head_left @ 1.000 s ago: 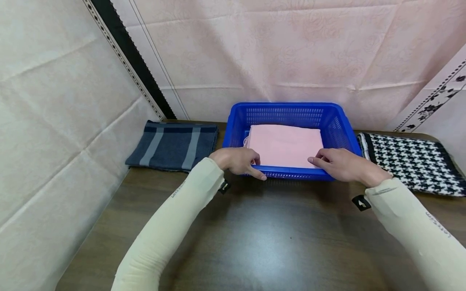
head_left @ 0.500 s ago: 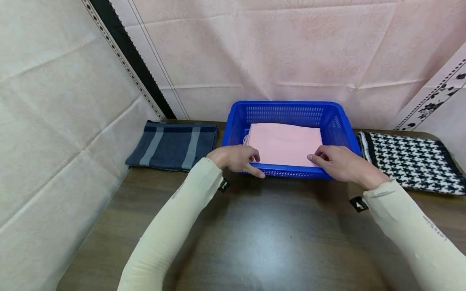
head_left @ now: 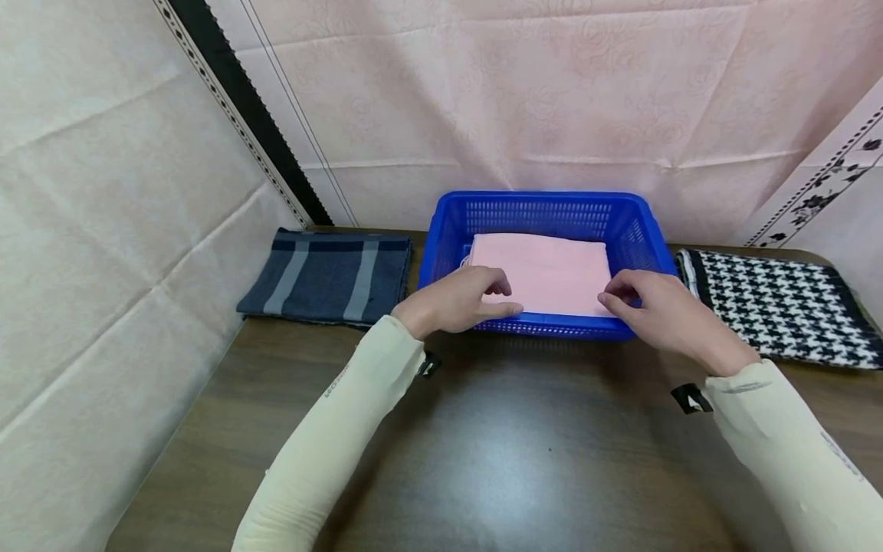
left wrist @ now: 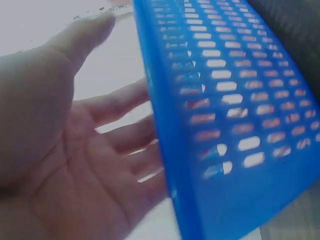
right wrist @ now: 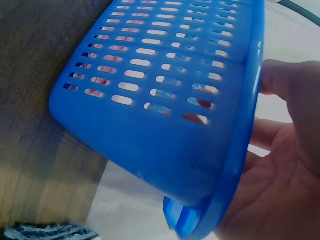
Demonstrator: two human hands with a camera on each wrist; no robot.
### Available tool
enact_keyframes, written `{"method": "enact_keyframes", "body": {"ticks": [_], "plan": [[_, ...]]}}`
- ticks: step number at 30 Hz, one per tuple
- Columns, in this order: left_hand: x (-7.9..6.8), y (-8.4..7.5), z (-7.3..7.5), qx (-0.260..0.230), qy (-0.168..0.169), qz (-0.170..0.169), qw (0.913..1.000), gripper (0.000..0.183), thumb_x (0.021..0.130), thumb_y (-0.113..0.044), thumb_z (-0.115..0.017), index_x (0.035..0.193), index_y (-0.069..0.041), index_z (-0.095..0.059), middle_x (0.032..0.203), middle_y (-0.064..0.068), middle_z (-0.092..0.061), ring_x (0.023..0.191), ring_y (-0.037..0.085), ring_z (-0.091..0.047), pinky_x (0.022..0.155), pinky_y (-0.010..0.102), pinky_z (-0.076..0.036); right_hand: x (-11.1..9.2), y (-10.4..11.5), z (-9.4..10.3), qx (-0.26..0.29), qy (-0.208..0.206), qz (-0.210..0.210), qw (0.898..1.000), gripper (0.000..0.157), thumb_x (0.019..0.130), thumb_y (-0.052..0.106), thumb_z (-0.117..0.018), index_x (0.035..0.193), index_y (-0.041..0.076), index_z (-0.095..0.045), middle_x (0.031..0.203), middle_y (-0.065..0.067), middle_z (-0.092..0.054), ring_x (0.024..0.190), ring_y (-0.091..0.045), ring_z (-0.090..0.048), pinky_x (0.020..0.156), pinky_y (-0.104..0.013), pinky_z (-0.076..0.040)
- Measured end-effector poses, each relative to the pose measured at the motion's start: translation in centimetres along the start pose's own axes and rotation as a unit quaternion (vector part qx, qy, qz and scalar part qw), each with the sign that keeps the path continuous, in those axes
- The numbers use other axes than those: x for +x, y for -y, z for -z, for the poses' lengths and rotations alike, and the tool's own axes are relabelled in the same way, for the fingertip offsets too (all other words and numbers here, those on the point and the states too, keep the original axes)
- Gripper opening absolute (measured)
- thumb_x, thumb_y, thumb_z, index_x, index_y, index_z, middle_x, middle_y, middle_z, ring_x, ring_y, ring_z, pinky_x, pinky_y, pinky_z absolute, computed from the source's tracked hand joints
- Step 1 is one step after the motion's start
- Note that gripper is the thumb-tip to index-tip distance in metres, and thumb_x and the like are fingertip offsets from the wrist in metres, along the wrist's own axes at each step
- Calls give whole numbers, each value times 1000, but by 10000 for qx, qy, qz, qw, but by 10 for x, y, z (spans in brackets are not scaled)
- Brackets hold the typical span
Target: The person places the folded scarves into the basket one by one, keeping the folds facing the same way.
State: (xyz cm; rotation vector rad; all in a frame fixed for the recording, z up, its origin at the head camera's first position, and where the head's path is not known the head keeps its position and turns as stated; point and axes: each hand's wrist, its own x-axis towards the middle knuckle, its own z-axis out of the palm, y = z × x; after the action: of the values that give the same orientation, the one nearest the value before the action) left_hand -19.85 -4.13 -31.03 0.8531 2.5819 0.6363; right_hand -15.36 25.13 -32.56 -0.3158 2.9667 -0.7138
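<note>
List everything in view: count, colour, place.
Basket: 1, blue, centre back
Pink cloth: 1, pink, in basket
Striped cloth: 1, dark blue and grey, left of basket
Checked cloth: 1, black and white, right of basket
Table: 1, brown, underneath
Drapes: count unclear, pale with black trim, behind and beside table
Tabs: 2, black, at wrists
Sleeves: 2, cream, on forearms
Left hand: 1, bare, at basket's near left
Right hand: 1, bare, at basket's near right

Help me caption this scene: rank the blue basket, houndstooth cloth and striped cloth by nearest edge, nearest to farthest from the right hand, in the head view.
1. Blue basket: right corner beside the right hand.
2. Houndstooth cloth: right of the basket.
3. Striped cloth: left of the basket.
</note>
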Motion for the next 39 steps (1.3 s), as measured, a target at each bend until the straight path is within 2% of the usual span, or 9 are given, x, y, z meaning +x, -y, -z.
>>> {"method": "enact_keyframes", "body": {"ticks": [7, 13, 16, 23, 28, 30, 35, 37, 39], "plan": [[7, -12, -16, -230, -1025, -453, 9934, 20, 105, -32, -58, 116, -17, -66, 110, -5, -67, 102, 9, -60, 103, 28, -52, -10, -4, -2, 298, -550, 121, 9980, 23, 104, 26, -59, 113, 7, -69, 104, -12, -70, 92, -27, -61, 76, -39, -55], [16, -24, -30, -497, -1819, -906, 9779, 12, 106, -21, -56, 108, -14, -65, 101, -3, -67, 96, 9, -61, 93, 25, -55, -19, -9, 0, 368, -1225, 175, 9916, 25, 104, 28, -58, 110, 8, -71, 100, -13, -70, 87, -26, -59, 68, -25, -48], [21, -30, -37, -599, -2164, -993, 9694, 12, 105, -19, -56, 105, -13, -65, 99, -2, -67, 95, 13, -63, 90, 22, -53, -22, -13, 4, 387, -1555, 204, 9869, 24, 104, 28, -58, 107, 7, -71, 97, -14, -70, 84, -27, -57, 65, -22, -44], [30, -43, -46, -818, -2601, -867, 9582, 11, 104, -19, -56, 104, -13, -65, 98, -2, -66, 97, 17, -62, 86, 18, -49, -26, -28, 16, 413, -1765, -7, 9834, 30, 105, 33, -56, 109, 7, -70, 97, -16, -70, 85, -26, -55, 64, -20, -41], [37, -53, -51, -1135, -2760, -752, 9515, 14, 104, -19, -56, 107, -9, -66, 98, 1, -66, 96, 16, -62, 84, 17, -47, -28, -39, 25, 490, -1842, -312, 9812, 35, 104, 38, -56, 113, 8, -70, 102, -16, -70, 83, -15, -52, 63, -19, -41], [40, -56, -53, -1177, -2859, -730, 9482, 15, 104, -18, -56, 108, -9, -66, 98, 1, -65, 95, 16, -62, 83, 17, -46, -29, -43, 29, 555, -1933, -416, 9787, 35, 103, 40, -57, 113, 9, -71, 99, -10, -70, 80, -9, -51, 62, -19, -41], [46, -65, -57, -1365, -2921, -688, 9441, 15, 104, -17, -55, 110, -9, -66, 100, 1, -65, 96, 15, -61, 81, 14, -46, -32, -54, 36, 708, -2163, -610, 9718, 35, 102, 41, -59, 113, 10, -71, 85, 31, -58, 79, 6, -49, 66, -14, -39], [48, -69, -58, -1473, -2893, -681, 9434, 15, 104, -17, -55, 111, -9, -66, 102, 1, -65, 97, 14, -60, 81, 13, -47, -35, -57, 39, 714, -2210, -691, 9702, 35, 102, 41, -59, 114, 11, -71, 81, 39, -50, 80, 8, -48, 67, -15, -38], [50, -73, -59, -1550, -2910, -700, 9415, 16, 104, -17, -55, 111, -9, -66, 103, 2, -66, 98, 14, -61, 81, 13, -48, -37, -61, 41, 720, -2262, -774, 9683, 36, 102, 41, -58, 115, 10, -70, 82, 40, -49, 79, 7, -47, 68, -17, -37]]}}
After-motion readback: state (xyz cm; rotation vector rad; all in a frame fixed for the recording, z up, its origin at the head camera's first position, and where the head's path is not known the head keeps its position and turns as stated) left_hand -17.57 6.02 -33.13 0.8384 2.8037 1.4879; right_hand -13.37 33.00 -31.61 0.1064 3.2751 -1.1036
